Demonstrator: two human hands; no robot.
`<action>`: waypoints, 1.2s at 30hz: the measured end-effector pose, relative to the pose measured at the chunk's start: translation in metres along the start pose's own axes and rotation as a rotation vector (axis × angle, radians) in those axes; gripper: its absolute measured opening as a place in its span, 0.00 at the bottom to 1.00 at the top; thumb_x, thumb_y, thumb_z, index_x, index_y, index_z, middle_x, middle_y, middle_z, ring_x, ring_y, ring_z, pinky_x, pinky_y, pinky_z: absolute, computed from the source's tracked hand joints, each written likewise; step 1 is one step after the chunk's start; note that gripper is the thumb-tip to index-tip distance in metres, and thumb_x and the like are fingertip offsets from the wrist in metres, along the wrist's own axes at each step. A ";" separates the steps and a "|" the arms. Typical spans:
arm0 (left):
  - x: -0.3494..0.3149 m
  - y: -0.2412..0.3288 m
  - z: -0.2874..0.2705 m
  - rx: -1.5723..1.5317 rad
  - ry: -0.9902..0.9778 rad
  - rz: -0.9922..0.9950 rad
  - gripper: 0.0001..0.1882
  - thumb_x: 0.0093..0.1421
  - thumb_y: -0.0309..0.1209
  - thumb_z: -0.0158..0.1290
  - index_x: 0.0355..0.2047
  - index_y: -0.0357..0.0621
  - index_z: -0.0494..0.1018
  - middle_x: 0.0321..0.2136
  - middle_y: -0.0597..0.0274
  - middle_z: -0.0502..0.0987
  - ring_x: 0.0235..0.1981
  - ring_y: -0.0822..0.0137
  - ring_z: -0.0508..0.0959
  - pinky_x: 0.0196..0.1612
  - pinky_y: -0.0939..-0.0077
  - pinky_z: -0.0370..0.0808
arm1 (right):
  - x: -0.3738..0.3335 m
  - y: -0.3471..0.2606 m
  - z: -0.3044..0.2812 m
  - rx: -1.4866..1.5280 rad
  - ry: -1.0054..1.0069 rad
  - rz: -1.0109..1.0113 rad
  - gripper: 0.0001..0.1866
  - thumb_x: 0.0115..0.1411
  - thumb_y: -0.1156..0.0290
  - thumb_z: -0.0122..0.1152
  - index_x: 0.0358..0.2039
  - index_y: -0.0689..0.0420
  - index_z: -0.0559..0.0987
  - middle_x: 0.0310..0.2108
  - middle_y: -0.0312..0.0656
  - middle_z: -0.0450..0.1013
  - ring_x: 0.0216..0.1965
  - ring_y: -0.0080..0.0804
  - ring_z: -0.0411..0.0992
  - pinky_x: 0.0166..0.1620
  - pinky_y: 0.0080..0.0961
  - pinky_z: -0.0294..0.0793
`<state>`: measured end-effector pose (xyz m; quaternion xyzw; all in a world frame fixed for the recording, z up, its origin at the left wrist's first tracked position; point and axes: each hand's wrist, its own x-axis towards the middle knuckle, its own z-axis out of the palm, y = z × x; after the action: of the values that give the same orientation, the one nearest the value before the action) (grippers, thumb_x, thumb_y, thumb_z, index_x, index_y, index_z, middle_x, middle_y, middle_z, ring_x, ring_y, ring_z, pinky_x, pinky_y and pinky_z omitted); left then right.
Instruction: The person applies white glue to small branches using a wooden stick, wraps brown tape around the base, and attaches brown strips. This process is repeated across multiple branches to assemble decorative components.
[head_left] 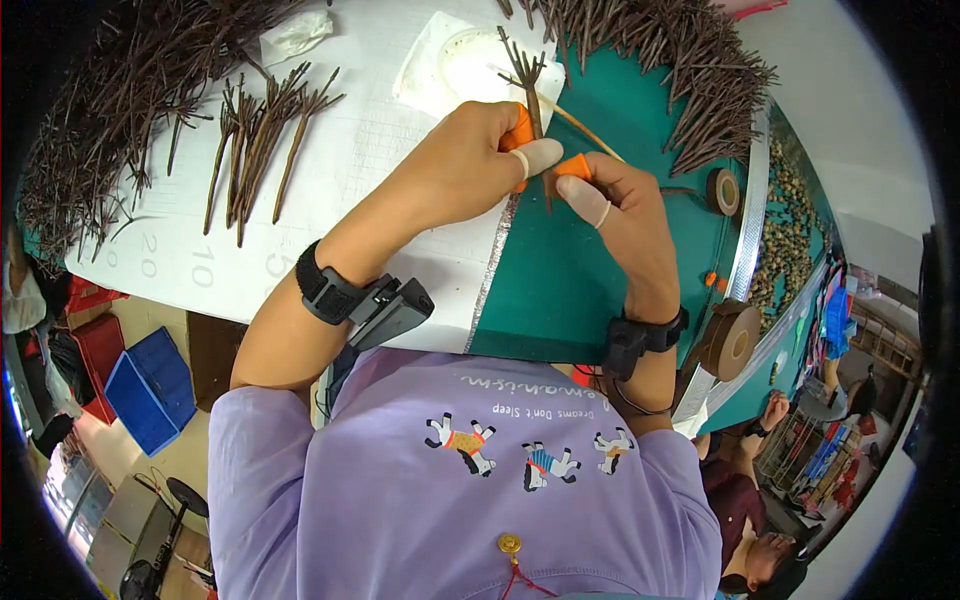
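A brown twig-like stem [534, 105] with a forked top stands nearly upright between my hands. My left hand [480, 155] pinches its middle, with an orange cover on the index finger and a pale one on the thumb. Just to the right, my right hand [625, 205] has thumb and index finger, covered likewise, closed at the stem's lower end. What lies between those right fingertips is mostly hidden. A brown strip [682, 190] stretches from behind the right hand toward a small brown tape roll [724, 191].
Several finished-looking twigs [262, 140] lie on the white mat at left, beside a large twig pile [110, 110]. Another pile [650, 60] fills the far right. A thin wooden stick [585, 130] leans by a white sheet [425, 75]. A bigger tape roll [738, 342] stands near the metal edge.
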<state>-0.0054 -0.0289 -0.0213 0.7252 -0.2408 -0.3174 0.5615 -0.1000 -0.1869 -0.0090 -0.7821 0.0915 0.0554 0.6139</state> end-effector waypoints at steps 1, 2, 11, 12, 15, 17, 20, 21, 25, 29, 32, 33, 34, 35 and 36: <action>-0.001 0.002 -0.001 -0.021 -0.016 -0.027 0.15 0.53 0.37 0.51 0.22 0.34 0.69 0.13 0.64 0.67 0.15 0.76 0.64 0.19 0.79 0.61 | 0.000 0.000 0.000 0.010 -0.012 0.019 0.10 0.54 0.68 0.54 0.27 0.63 0.74 0.23 0.30 0.68 0.25 0.13 0.61 0.29 0.12 0.61; -0.002 0.004 -0.002 -0.042 -0.032 -0.054 0.15 0.53 0.36 0.51 0.22 0.34 0.69 0.13 0.65 0.67 0.15 0.76 0.64 0.19 0.79 0.61 | 0.000 0.000 0.000 0.010 -0.012 0.020 0.10 0.54 0.68 0.54 0.27 0.63 0.74 0.23 0.30 0.68 0.25 0.13 0.61 0.29 0.12 0.61; -0.002 0.014 0.001 -0.377 -0.017 -0.077 0.11 0.54 0.34 0.50 0.23 0.39 0.69 0.15 0.70 0.68 0.15 0.81 0.62 0.18 0.88 0.58 | 0.001 0.003 0.006 -0.028 0.026 -0.041 0.09 0.53 0.68 0.55 0.27 0.62 0.74 0.20 0.30 0.65 0.24 0.13 0.60 0.27 0.11 0.60; -0.001 0.015 0.001 -0.361 -0.030 -0.068 0.11 0.54 0.34 0.50 0.23 0.39 0.69 0.15 0.70 0.68 0.15 0.81 0.62 0.18 0.88 0.58 | 0.001 0.003 0.008 -0.031 0.050 -0.079 0.09 0.53 0.68 0.55 0.27 0.62 0.74 0.20 0.29 0.65 0.23 0.13 0.60 0.27 0.11 0.59; 0.000 0.005 0.000 -0.120 -0.029 -0.065 0.12 0.54 0.35 0.51 0.22 0.37 0.68 0.15 0.66 0.69 0.15 0.79 0.64 0.18 0.85 0.60 | 0.001 0.002 0.003 -0.040 0.070 -0.094 0.09 0.53 0.69 0.55 0.26 0.62 0.74 0.19 0.29 0.64 0.23 0.12 0.59 0.26 0.11 0.59; 0.001 0.004 -0.001 -0.090 -0.031 -0.062 0.12 0.54 0.34 0.51 0.22 0.37 0.68 0.15 0.67 0.69 0.15 0.79 0.64 0.18 0.85 0.60 | 0.001 0.003 -0.001 -0.064 0.009 -0.023 0.09 0.52 0.69 0.55 0.26 0.63 0.74 0.19 0.29 0.64 0.22 0.12 0.59 0.25 0.11 0.59; 0.002 0.005 -0.001 -0.052 -0.019 -0.068 0.11 0.54 0.34 0.50 0.23 0.37 0.67 0.15 0.67 0.69 0.14 0.80 0.63 0.17 0.86 0.60 | 0.000 0.004 -0.009 -0.001 0.020 -0.018 0.08 0.52 0.70 0.56 0.26 0.63 0.74 0.18 0.29 0.64 0.21 0.13 0.58 0.24 0.13 0.58; 0.002 0.004 0.000 -0.074 -0.013 -0.079 0.11 0.54 0.33 0.50 0.23 0.38 0.68 0.14 0.67 0.69 0.14 0.80 0.63 0.17 0.86 0.59 | 0.000 0.004 -0.011 0.023 0.014 -0.010 0.08 0.51 0.71 0.57 0.26 0.63 0.74 0.18 0.29 0.63 0.20 0.14 0.58 0.23 0.14 0.58; 0.001 0.006 0.001 -0.124 -0.015 -0.106 0.11 0.55 0.33 0.50 0.22 0.38 0.67 0.14 0.68 0.68 0.14 0.80 0.62 0.17 0.86 0.59 | -0.001 -0.002 -0.008 0.067 0.038 -0.030 0.07 0.50 0.72 0.58 0.24 0.63 0.74 0.17 0.30 0.65 0.20 0.14 0.59 0.23 0.14 0.58; 0.000 0.007 0.000 -0.173 -0.042 -0.133 0.10 0.54 0.33 0.50 0.23 0.38 0.68 0.14 0.68 0.68 0.14 0.81 0.62 0.17 0.87 0.59 | 0.000 0.000 -0.008 0.062 0.012 -0.045 0.10 0.50 0.68 0.59 0.25 0.63 0.73 0.18 0.29 0.65 0.21 0.12 0.60 0.25 0.12 0.60; 0.000 0.009 -0.001 -0.211 -0.053 -0.142 0.09 0.54 0.32 0.50 0.24 0.38 0.68 0.14 0.68 0.68 0.14 0.80 0.63 0.17 0.87 0.59 | 0.002 0.001 -0.007 0.030 -0.005 -0.047 0.10 0.49 0.69 0.60 0.24 0.63 0.73 0.18 0.29 0.65 0.21 0.12 0.60 0.25 0.12 0.60; -0.001 0.011 -0.001 -0.238 -0.057 -0.155 0.09 0.54 0.32 0.50 0.24 0.38 0.68 0.14 0.67 0.69 0.14 0.80 0.63 0.17 0.87 0.59 | 0.002 0.001 -0.007 0.011 -0.017 -0.046 0.10 0.49 0.69 0.60 0.24 0.63 0.73 0.18 0.29 0.65 0.21 0.12 0.60 0.24 0.12 0.60; -0.001 0.012 -0.001 -0.266 -0.059 -0.168 0.09 0.54 0.32 0.50 0.25 0.38 0.69 0.15 0.67 0.69 0.14 0.80 0.63 0.17 0.87 0.58 | 0.003 0.002 -0.006 0.012 -0.014 -0.048 0.10 0.49 0.69 0.60 0.24 0.63 0.73 0.18 0.29 0.65 0.21 0.12 0.60 0.24 0.12 0.60; -0.001 0.014 -0.001 -0.294 -0.062 -0.181 0.09 0.54 0.32 0.50 0.25 0.37 0.69 0.15 0.67 0.69 0.13 0.80 0.63 0.17 0.87 0.58 | 0.003 0.004 -0.004 0.024 -0.023 -0.050 0.10 0.49 0.69 0.60 0.24 0.63 0.73 0.18 0.29 0.65 0.21 0.12 0.60 0.24 0.12 0.60; -0.001 0.013 -0.002 -0.291 -0.064 -0.177 0.09 0.54 0.32 0.50 0.25 0.37 0.69 0.15 0.67 0.69 0.13 0.80 0.63 0.17 0.87 0.58 | 0.004 0.006 -0.002 0.037 -0.031 -0.052 0.10 0.49 0.69 0.60 0.24 0.63 0.73 0.18 0.29 0.65 0.21 0.12 0.60 0.24 0.12 0.60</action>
<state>-0.0044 -0.0306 -0.0082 0.6441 -0.1449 -0.4201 0.6226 -0.0978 -0.1910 -0.0150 -0.7719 0.0624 0.0497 0.6307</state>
